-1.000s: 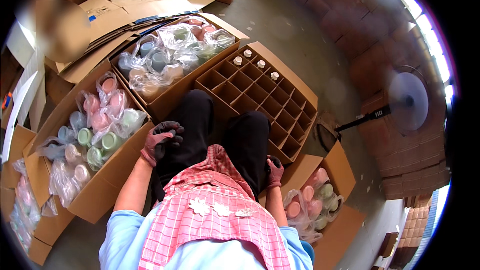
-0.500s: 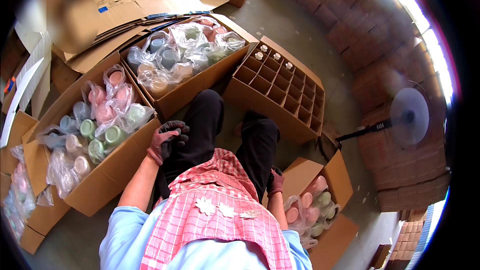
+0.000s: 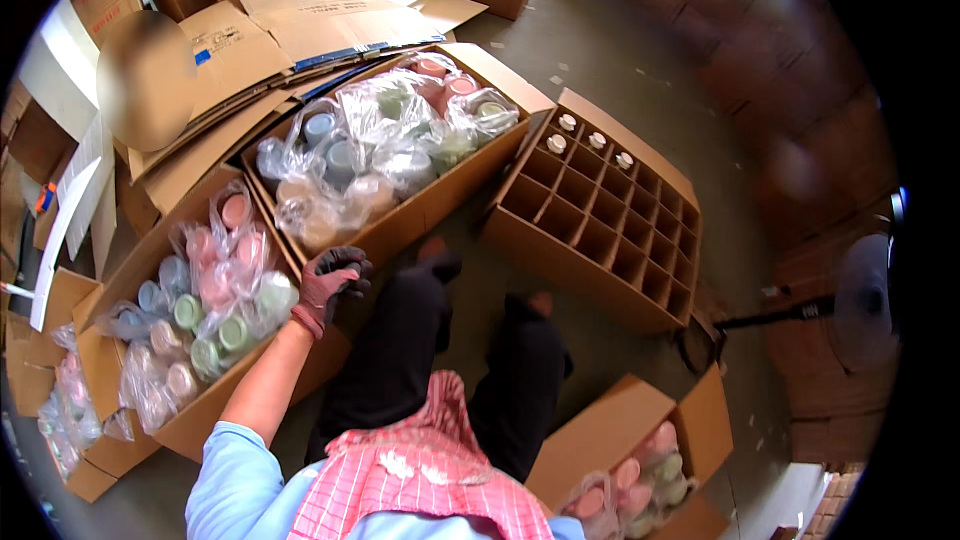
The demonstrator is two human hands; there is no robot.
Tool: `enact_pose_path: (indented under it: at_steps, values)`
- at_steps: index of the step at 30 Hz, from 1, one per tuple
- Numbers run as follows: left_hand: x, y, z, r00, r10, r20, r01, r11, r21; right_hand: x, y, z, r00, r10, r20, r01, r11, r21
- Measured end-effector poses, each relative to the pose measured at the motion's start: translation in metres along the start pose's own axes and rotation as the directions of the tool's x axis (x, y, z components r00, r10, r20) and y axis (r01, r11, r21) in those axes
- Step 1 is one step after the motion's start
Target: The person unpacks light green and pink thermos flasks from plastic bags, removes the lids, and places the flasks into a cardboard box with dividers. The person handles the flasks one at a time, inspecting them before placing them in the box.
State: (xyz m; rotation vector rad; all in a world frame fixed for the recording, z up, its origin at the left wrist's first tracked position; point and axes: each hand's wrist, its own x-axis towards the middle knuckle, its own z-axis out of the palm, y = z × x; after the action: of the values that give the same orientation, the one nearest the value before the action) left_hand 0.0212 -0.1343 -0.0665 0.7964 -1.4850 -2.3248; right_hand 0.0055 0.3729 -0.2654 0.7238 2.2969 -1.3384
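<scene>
Okay, left hand (image 3: 332,282), gloved, hangs at the corner where the left carton (image 3: 198,422) meets the middle carton (image 3: 440,196); fingers half curled, nothing visible in them, can't tell if the tips meet or if the glove touches cardboard. Right hand is out of view, so no read on its fingers. Nearest goods are the wrapped containers (image 3: 233,332), pink, green, blue and beige, lying in the left carton just beside that hand; more bagged ones (image 3: 340,162) fill the middle carton. Divider carton (image 3: 585,278) sits right of the middle one, four white-capped bottles (image 3: 556,143) in its far-left cells. Main risk, I'd say: the loose clear bags overlap, so a pull on one could drag a neighbour or knock containers together. Slick film against a glove could also slip, and a drop would land on floor or feet. Forearm crosses the left carton's near side, so a sleeve or wrist could snag the edge. Raised flaps on the lower-right carton (image 3: 600,430) might catch a leg. Fan (image 3: 862,285) has its base near the divider carton's right corner; shoving that carton sideways could bump it.
</scene>
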Motion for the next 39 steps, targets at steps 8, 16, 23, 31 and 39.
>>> enact_pose_path:
  at_steps: [8,16,23,31,39]
  values:
    - [0.249,0.021,0.072,1.000,0.002,0.023,-0.011,0.914,0.405,0.126,-0.045,0.054,0.992,0.121,0.031,-0.123,0.991,0.060]
    - [0.515,0.032,0.150,0.947,0.318,0.042,-0.173,0.399,0.901,0.226,-0.109,0.101,0.974,0.191,0.126,-0.195,0.981,0.018]
    - [0.536,0.053,0.114,0.834,0.458,0.308,-0.121,-0.392,0.912,0.292,-0.157,0.116,0.961,0.217,0.171,-0.215,0.976,-0.032]
    - [0.486,0.047,0.014,0.920,0.315,-0.233,0.179,0.191,0.965,0.326,-0.212,0.127,0.961,0.157,0.226,-0.143,0.987,-0.078]
    - [0.490,0.008,0.061,0.959,0.284,0.005,0.040,-0.150,0.988,0.337,-0.243,0.139,0.966,0.074,0.247,-0.052,0.994,-0.096]
